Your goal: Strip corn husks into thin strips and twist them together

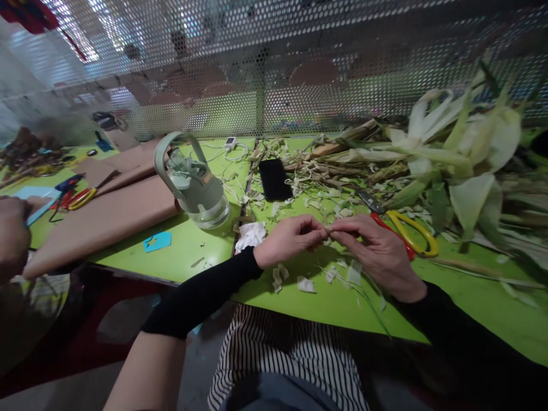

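My left hand (295, 235) and my right hand (379, 251) meet over the green table, fingertips pinched together. Between them is a small corn husk strip (328, 229), mostly hidden by the fingers. Thin green strands (368, 297) trail under my right hand toward the table edge. Scissors (413, 234) with red and yellow handles lie just beyond my right hand, partly covered by it. Torn husk scraps (305, 284) are scattered below and around both hands. A crumpled white tissue (250, 235) rests beside my left wrist.
A large pile of corn husks (466, 148) fills the right side. A black phone (274, 179) lies among scraps. Left of it stand a pale green bottle (192, 188) and brown paper (111, 222) with a blue tag (157, 242). Another person's hand (12, 237) shows far left.
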`<action>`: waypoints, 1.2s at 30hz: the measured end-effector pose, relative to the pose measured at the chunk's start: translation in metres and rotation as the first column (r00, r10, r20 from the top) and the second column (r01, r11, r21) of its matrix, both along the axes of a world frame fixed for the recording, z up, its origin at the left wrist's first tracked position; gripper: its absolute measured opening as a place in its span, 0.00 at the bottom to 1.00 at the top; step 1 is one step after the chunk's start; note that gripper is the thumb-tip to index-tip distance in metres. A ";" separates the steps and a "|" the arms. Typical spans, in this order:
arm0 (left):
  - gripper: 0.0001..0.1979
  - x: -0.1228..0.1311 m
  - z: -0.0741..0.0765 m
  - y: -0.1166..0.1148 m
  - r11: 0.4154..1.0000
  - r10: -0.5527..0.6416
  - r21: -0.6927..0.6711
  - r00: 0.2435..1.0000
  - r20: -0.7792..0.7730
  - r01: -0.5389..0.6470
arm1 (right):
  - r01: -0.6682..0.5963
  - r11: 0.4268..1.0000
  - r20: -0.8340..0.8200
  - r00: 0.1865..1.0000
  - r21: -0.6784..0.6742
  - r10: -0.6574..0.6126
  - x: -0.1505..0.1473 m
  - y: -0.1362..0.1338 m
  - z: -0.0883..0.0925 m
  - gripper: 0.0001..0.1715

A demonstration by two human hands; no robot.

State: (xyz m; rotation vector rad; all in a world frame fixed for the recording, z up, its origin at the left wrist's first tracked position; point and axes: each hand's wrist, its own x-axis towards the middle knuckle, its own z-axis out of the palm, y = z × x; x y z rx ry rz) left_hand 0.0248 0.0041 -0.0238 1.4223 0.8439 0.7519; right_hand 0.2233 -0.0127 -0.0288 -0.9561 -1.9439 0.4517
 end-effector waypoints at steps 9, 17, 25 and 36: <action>0.08 0.001 0.006 0.000 0.992 -0.003 -0.127 1.000 -0.005 0.002 | 0.070 0.994 0.183 0.979 0.082 -0.084 -0.004 -0.006 0.008 0.06; 0.09 0.002 0.004 0.001 0.995 0.046 -0.085 0.999 -0.020 -0.047 | 0.021 0.945 0.364 0.920 0.325 -0.145 -0.001 -0.007 0.011 0.13; 0.08 0.004 0.004 -0.001 0.994 0.048 -0.096 0.998 -0.038 -0.052 | -0.031 0.870 0.400 0.896 0.493 -0.195 -0.002 -0.008 0.011 0.13; 0.12 0.001 0.000 0.002 0.989 -0.031 -0.146 0.999 0.043 0.037 | -0.047 0.960 0.299 0.953 0.277 -0.040 0.000 -0.005 0.015 0.11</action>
